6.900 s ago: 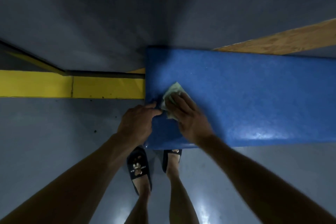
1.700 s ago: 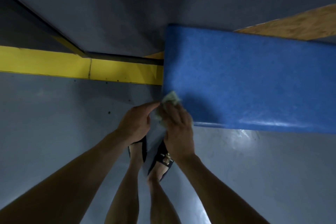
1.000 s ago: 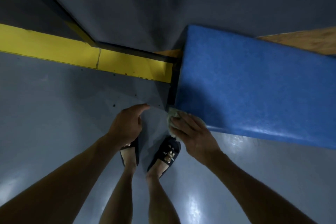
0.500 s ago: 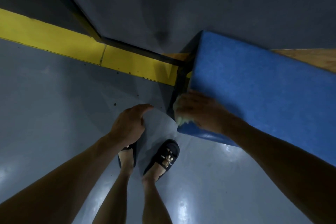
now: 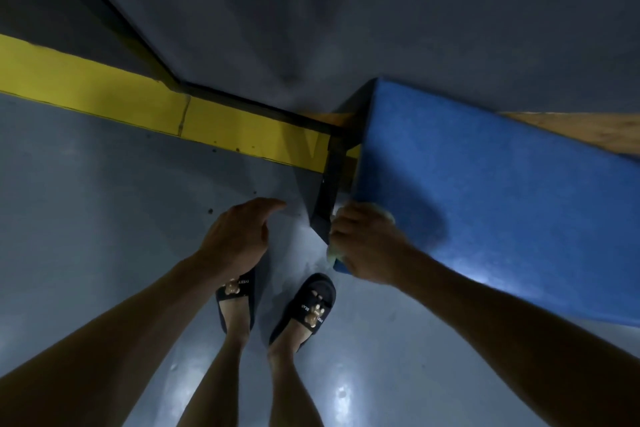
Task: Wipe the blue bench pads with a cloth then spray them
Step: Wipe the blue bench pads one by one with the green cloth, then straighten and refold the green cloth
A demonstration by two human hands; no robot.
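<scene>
Yellow painted floor stripe is running across the upper left of the frame. Left hand is hanging at centre w/ fingers loose, gripping nothing, above dark slippers on the grey floor. Right hand, centre-right, is clutching a pale crumpled cloth, mostly hidden, prob. pressed on the near-left corner of the blue padded bench top, which is filling the right.
</scene>
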